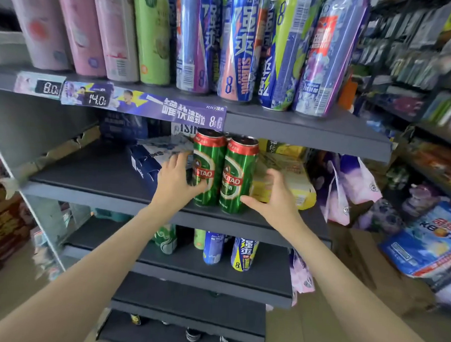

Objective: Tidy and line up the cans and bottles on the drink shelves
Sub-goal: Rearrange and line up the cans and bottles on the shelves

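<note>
Here, two green cans (pixel 223 174) upright, touching, near edge of middle shelf (pixel 109 176). Left hand (pixel 175 180) rests spread against left can; right hand (pixel 273 191) wide, beside right can. Likely rigid, slick, heavy if full; grip mid-body.

Both bare forearms extend forward and upward from the lower frame edge, converging toward the centre. The left hand (pixel 175 180) is raised with fingers spread and slightly curved, thumb angled toward the right hand; no grip is plainly visible. The right hand (pixel 272 194) sits just beside it at a slightly lower level, fingers loosely curled upward, thumb extended toward the left hand.
</note>
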Demonstrator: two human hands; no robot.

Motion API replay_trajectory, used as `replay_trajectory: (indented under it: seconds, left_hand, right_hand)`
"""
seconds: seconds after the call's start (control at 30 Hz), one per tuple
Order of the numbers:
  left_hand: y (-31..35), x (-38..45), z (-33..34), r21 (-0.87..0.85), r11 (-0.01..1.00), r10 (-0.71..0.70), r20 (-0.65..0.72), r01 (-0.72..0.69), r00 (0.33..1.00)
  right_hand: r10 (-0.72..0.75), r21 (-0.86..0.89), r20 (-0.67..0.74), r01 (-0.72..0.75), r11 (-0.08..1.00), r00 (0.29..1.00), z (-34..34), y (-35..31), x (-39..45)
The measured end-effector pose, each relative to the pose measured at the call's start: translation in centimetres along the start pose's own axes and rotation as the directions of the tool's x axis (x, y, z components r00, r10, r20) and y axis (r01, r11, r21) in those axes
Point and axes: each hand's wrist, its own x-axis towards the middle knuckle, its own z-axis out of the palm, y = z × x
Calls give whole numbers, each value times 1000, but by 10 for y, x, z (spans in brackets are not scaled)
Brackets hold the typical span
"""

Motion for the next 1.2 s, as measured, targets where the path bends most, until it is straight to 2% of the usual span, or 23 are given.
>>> replay_trajectory:
  seconds: [0.13,0.3,0.43,0.57,0.63,0.73,0.83,0.93,1.2]
  left_hand:
    - [-4,-4,6,-128,990,75,86,-64,993]
    - [15,14,14,-370,920,-105,95,133,990]
    - [20,5,11,-383,914,-139,17,135,990]
    - [1,-21,-18,-447,892,-84,-19,67,996]
    - [-17,-37,-40,-462,886,-69,-50,38,996]
    - [-43,-56,-72,-493,870,-77,-97,20,992]
    - [-72,-58,-100,-497,868,-77,-113,11,991]
    - [-110,-43,-130,-455,890,-111,-142,35,984]
    - [-187,14,-163,-409,898,-258,-197,160,946]
  right_hand:
    - [108,130,44,-113,985,993,22,3,9]
    - [118,139,-13,-115,983,993,44,1,21]
    - [133,152,-48,-125,980,990,47,-1,26]
    - [-1,131,-104,15,991,995,49,-6,10]
    - [-108,154,-86,120,981,990,54,-15,-3]
    - [-255,231,-44,258,938,966,71,-48,-17]
    - [-312,259,-43,312,914,949,104,-94,-15]
    - [-275,262,-52,279,924,960,144,-130,-3]
    - [-5,206,-55,17,978,998,229,-168,35]
